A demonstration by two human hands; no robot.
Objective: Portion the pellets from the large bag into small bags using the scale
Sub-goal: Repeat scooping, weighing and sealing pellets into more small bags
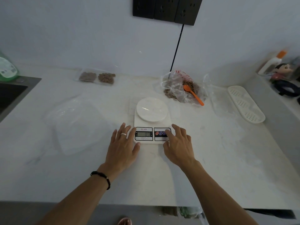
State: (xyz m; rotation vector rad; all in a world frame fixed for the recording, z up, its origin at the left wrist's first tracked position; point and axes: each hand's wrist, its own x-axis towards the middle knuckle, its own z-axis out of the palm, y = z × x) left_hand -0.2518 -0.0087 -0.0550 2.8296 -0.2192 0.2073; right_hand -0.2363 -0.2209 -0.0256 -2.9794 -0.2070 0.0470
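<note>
A white digital scale (pixel 151 111) with a round bare platform stands mid-counter. My left hand (pixel 124 145) lies flat with spread fingers against the scale's left front corner. My right hand (pixel 177 146) rests at the right front corner, with a finger on the button panel (pixel 159 133). Behind the scale to the right lies the large clear bag of brown pellets (pixel 181 88) with an orange spoon (pixel 194 95) in it. Two small filled bags (pixel 97 77) lie at the back left. A pile of empty clear bags (pixel 76 120) sits to the left of the scale.
A white perforated tray (pixel 246 103) lies at the right. A sink (pixel 11 95) is at the far left. A black cable (pixel 176 51) hangs from wall sockets behind the large bag. A bottle and a figurine (pixel 283 78) stand on the right ledge.
</note>
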